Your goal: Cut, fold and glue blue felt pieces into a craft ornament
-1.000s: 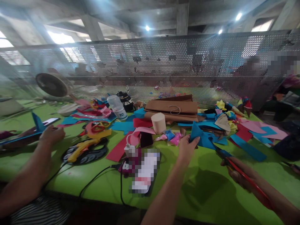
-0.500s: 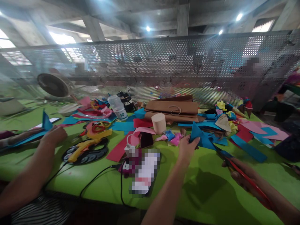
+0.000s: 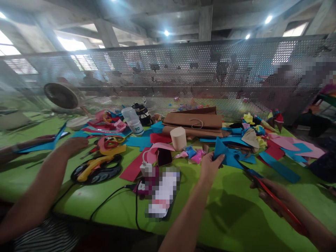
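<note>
My left hand (image 3: pixel 212 163) pinches a folded blue sheet (image 3: pixel 228 156), thumb on its near face; it looks like felt or thick paper. My right hand (image 3: pixel 270 194) is wrapped round a pair of scissors with red handles (image 3: pixel 283 208). Their dark blades point up and left, with the tips at the right part of the blue sheet. Whether the blades are cutting into it I cannot make out. Just left of my left hand lie small pink and blue shiny pieces (image 3: pixel 197 155) and an upright cream roll (image 3: pixel 178 138).
A co-worker's hands (image 3: pixel 75 146) handle another blue sheet at the left. A glue gun (image 3: pixel 91 167) rests on a black tray, its cable crossing the green table. A phone (image 3: pixel 165 192), a brown bundle (image 3: pixel 193 122), a bottle (image 3: pixel 132 120) and coloured scraps lie about.
My hands, the blue sheet and the scissors have barely moved. At the left, the co-worker's near hand has moved right, away from their blue sheet.
</note>
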`<action>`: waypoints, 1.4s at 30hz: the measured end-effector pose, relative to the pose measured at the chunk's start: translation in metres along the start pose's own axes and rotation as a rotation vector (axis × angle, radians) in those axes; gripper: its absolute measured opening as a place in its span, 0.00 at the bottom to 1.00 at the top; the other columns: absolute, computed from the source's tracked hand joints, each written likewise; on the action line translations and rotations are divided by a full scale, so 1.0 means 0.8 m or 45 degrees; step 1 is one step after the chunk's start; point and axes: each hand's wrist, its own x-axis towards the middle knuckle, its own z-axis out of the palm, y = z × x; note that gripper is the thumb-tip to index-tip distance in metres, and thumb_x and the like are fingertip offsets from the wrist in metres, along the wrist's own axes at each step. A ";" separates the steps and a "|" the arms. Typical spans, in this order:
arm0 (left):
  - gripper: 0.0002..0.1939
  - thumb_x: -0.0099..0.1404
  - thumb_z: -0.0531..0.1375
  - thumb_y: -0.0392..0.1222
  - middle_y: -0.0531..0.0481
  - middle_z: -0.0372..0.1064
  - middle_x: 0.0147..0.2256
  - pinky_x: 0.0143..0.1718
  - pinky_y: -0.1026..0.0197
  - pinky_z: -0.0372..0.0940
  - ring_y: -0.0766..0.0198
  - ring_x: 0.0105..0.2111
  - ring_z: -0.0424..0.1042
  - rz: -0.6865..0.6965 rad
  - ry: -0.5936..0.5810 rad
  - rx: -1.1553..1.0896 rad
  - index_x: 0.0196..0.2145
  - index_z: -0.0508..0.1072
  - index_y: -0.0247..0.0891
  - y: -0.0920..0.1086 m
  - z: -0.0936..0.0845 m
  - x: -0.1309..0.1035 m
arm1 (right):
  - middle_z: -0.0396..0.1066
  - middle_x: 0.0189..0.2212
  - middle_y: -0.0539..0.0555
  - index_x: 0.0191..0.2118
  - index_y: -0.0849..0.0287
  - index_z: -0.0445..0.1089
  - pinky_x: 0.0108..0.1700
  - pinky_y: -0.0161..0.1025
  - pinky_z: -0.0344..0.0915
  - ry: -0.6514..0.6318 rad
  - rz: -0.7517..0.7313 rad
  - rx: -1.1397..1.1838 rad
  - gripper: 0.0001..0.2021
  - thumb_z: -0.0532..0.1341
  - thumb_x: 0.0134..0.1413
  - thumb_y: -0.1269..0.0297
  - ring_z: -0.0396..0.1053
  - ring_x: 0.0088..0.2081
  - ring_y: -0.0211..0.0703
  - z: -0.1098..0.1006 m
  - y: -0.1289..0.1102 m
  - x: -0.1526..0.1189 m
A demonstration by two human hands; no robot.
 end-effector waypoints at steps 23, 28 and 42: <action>0.25 0.49 0.72 0.59 0.50 0.69 0.24 0.24 0.64 0.59 0.69 0.21 0.63 -0.046 -0.157 -0.103 0.31 0.77 0.31 0.004 0.007 -0.008 | 0.64 0.26 0.48 0.55 0.50 0.71 0.22 0.34 0.64 -0.039 -0.032 -0.082 0.28 0.62 0.55 0.39 0.62 0.22 0.39 -0.004 -0.031 -0.018; 0.26 0.47 0.73 0.59 0.50 0.69 0.24 0.24 0.64 0.57 0.70 0.21 0.63 -0.085 -0.161 -0.152 0.30 0.77 0.31 0.005 0.008 -0.010 | 0.56 0.21 0.43 0.49 0.53 0.72 0.17 0.29 0.48 0.013 -0.071 -0.018 0.28 0.62 0.53 0.35 0.48 0.16 0.29 0.008 -0.030 -0.015; 0.24 0.47 0.73 0.58 0.51 0.68 0.23 0.24 0.64 0.57 0.70 0.20 0.63 -0.110 -0.268 -0.102 0.29 0.76 0.31 -0.003 0.007 -0.009 | 0.77 0.47 0.59 0.62 0.51 0.68 0.30 0.41 0.73 -0.026 -0.121 -0.329 0.34 0.62 0.53 0.39 0.73 0.28 0.46 -0.014 -0.015 -0.006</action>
